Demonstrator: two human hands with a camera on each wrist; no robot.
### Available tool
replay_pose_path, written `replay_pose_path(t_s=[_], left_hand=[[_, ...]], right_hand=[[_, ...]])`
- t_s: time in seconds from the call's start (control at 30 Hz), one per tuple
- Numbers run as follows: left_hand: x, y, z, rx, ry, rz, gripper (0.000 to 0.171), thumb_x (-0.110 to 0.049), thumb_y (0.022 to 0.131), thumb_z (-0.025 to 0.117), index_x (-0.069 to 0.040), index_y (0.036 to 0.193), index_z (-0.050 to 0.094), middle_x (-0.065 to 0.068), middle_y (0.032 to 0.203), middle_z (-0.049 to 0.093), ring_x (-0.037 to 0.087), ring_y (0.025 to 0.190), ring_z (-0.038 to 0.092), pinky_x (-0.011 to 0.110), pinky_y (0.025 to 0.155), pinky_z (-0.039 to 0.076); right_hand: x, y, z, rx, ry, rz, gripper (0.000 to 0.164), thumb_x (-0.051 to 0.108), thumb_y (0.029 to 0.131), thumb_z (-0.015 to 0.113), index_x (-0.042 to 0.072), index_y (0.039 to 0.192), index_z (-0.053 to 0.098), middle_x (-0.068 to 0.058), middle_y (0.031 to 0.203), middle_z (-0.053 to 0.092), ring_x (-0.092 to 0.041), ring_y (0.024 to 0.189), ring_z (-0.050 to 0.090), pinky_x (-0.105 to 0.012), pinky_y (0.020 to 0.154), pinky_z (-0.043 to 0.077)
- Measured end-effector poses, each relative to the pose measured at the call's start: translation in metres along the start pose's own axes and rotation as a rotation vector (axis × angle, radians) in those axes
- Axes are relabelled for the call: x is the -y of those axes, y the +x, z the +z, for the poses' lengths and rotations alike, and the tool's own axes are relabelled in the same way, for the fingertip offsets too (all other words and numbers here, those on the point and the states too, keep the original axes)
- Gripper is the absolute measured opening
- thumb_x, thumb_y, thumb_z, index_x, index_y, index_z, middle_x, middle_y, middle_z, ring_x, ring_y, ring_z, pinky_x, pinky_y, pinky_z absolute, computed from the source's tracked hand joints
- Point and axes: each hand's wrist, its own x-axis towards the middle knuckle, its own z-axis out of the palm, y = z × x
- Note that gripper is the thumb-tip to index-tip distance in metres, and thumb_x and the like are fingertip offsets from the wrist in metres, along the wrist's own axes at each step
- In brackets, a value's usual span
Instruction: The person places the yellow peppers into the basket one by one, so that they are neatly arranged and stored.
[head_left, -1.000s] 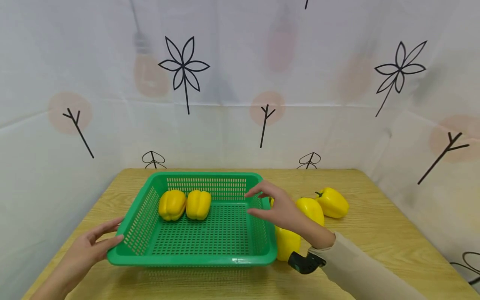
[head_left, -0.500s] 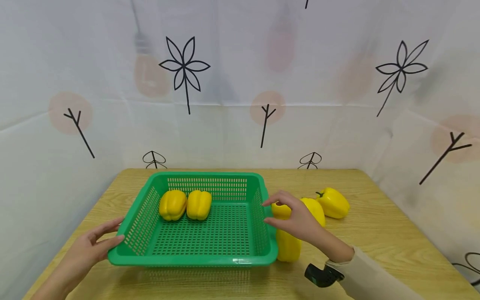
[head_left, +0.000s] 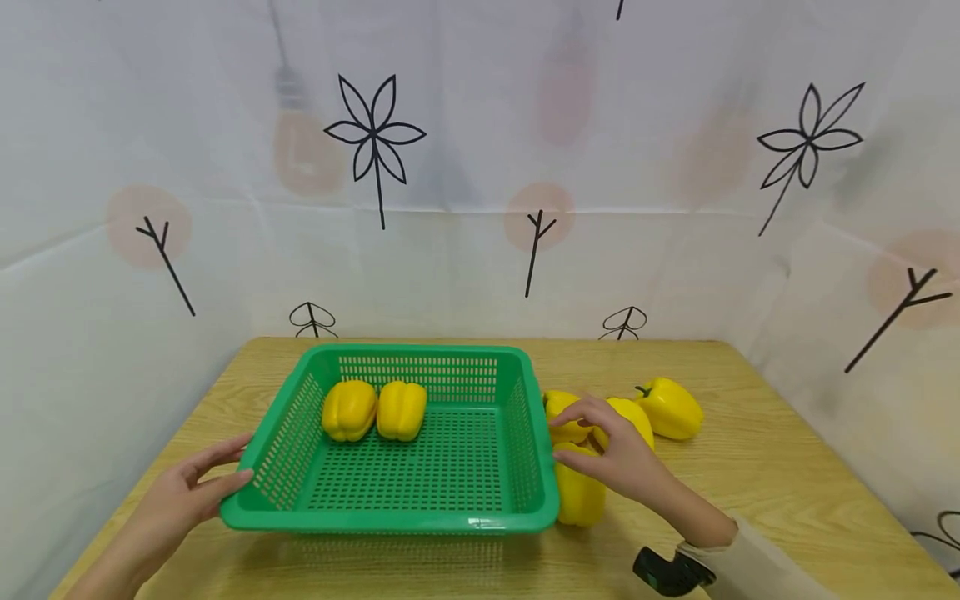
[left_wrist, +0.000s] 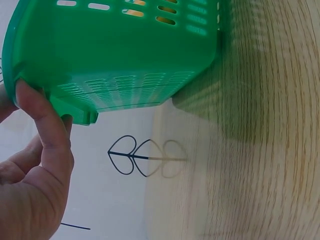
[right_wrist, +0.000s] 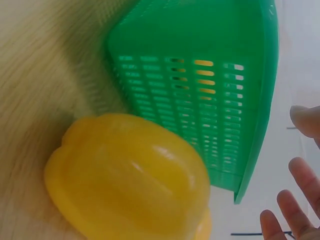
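Observation:
A green plastic basket [head_left: 390,522] with slotted walls sits on the table, and two yellow bell peppers [head_left: 349,411] lie side by side in its back left part. My left hand [head_left: 178,496] holds the left rim; the left wrist view shows its fingers [left_wrist: 52,135] bent at the edge. Beyond the right rim, my right hand [head_left: 621,454] is over several more yellow bell peppers, thumb and fingers apart with nothing between them. It partly hides the peppers behind it. The front pepper [head_left: 583,500] stands right against the basket wall, large in the right wrist view.
Farthest right among the loose ones lies a bell pepper [head_left: 672,408] with a green stem. A patterned white cloth [head_left: 465,275] hangs behind the wooden table [head_left: 780,492]. A black device [head_left: 670,573] is strapped at the right wrist, and dark cables [head_left: 941,533] show at the right edge.
My right hand has moved right and nearer to me, from over the basket's right side to over the loose bell peppers. My left hand stays on the rim.

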Motion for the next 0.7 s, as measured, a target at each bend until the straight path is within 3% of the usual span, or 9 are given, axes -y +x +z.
replay_pose_path(t_s=[0.17, 0.37, 0.53, 0.7], left_hand=[[0.0, 0.0, 0.0, -0.006, 0.007, -0.003, 0.064, -0.026, 0.094, 0.058, -0.004, 0.146, 0.028, 0.02, 0.141, 0.026, 0.014, 0.092, 0.062, 0.03, 0.076, 0.051], [-0.002, -0.002, 0.001, -0.012, 0.013, -0.017, 0.065, -0.028, 0.094, 0.058, -0.005, 0.147, 0.028, 0.019, 0.142, 0.025, 0.014, 0.093, 0.062, 0.029, 0.076, 0.051], [-0.003, -0.002, 0.001, -0.006, 0.001, -0.029, 0.067, -0.028, 0.093, 0.058, -0.005, 0.147, 0.026, 0.02, 0.143, 0.024, 0.013, 0.094, 0.061, 0.03, 0.077, 0.051], [-0.003, -0.002, 0.002, -0.013, -0.015, -0.019, 0.066, -0.027, 0.093, 0.06, -0.005, 0.146, 0.028, 0.019, 0.142, 0.025, 0.016, 0.093, 0.062, 0.03, 0.077, 0.051]], right_hand=[[-0.008, -0.006, 0.0, -0.005, -0.005, 0.036, 0.032, 0.009, 0.075, 0.078, 0.016, 0.103, 0.063, 0.003, 0.101, 0.058, -0.01, 0.09, 0.05, -0.023, 0.075, 0.047], [-0.019, -0.016, 0.0, -0.003, -0.006, 0.048, 0.032, 0.006, 0.075, 0.078, 0.01, 0.103, 0.063, -0.001, 0.1, 0.058, -0.008, 0.088, 0.05, -0.022, 0.075, 0.047], [-0.028, -0.021, 0.001, -0.006, -0.036, 0.08, 0.033, 0.01, 0.074, 0.079, 0.014, 0.103, 0.063, 0.004, 0.099, 0.058, -0.008, 0.09, 0.052, -0.03, 0.078, 0.048], [-0.035, -0.026, 0.001, 0.022, -0.042, 0.116, 0.034, 0.016, 0.075, 0.08, 0.012, 0.104, 0.062, 0.0, 0.103, 0.058, -0.008, 0.095, 0.052, -0.036, 0.08, 0.048]])
